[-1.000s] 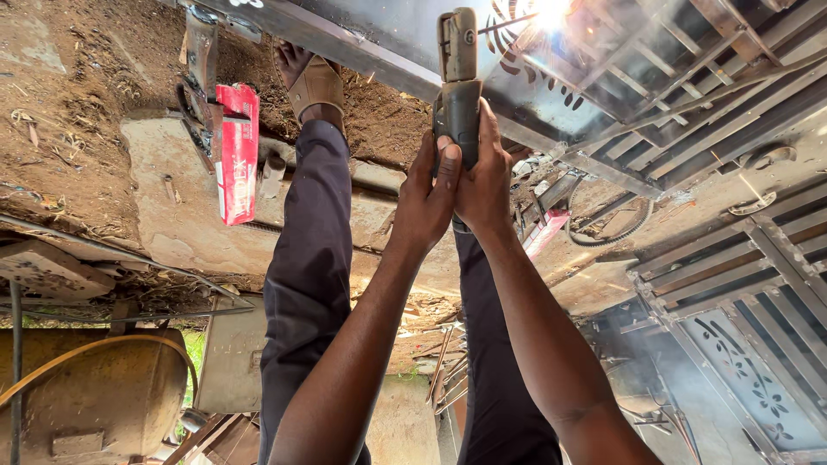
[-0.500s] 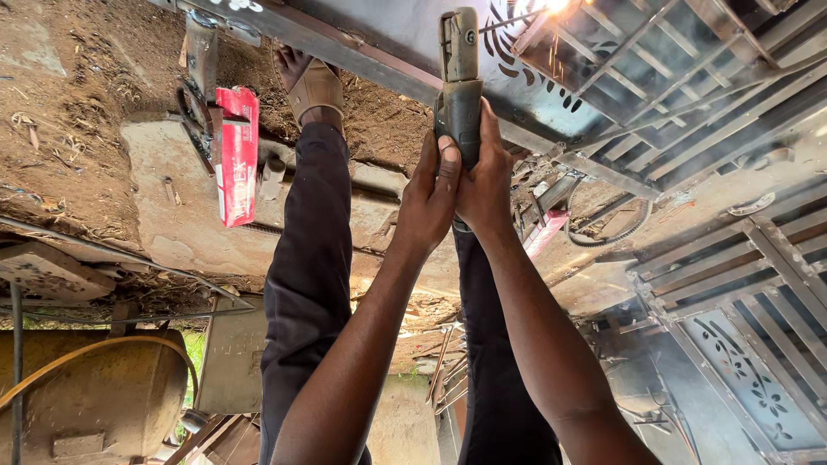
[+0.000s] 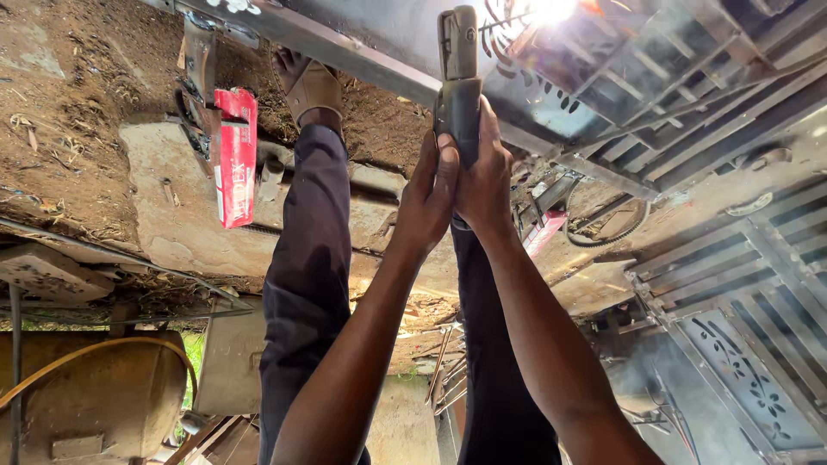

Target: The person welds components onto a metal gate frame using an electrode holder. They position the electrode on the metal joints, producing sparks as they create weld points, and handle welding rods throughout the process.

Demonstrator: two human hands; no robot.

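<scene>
Dark insulated plastic covers the handle of the welding electrode holder (image 3: 458, 82) that I have in both hands, and it stands at the top middle of the head view, its clamp end pointing away from me toward the bright arc glare (image 3: 551, 10). My left hand (image 3: 429, 194) and my right hand (image 3: 484, 176) are both wrapped shut around the lower part of the handle, palms facing each other and touching, thumbs up along the grip. I judge the holder to be rigid and moderately heavy for its size, with some drag from its cable, which I cannot see; the insulated handle is the place to hold it, well back from the metal jaws near the arc, which would be hot and live. Just beyond it runs a grey steel bar (image 3: 362, 60) of a metal gate frame (image 3: 655, 95) with flat slats, lying across the upper right. More gate panels (image 3: 741, 344) with cut-out leaf patterns lie at the lower right. Below my forearms I see my dark trouser legs (image 3: 310, 258) and a brown boot (image 3: 312, 86) planted on the dirt. Left of the boot a red carton (image 3: 235, 155) stands on a concrete slab (image 3: 164, 189), and a rusty yellow tank (image 3: 86, 396) sits at the lower left.
</scene>
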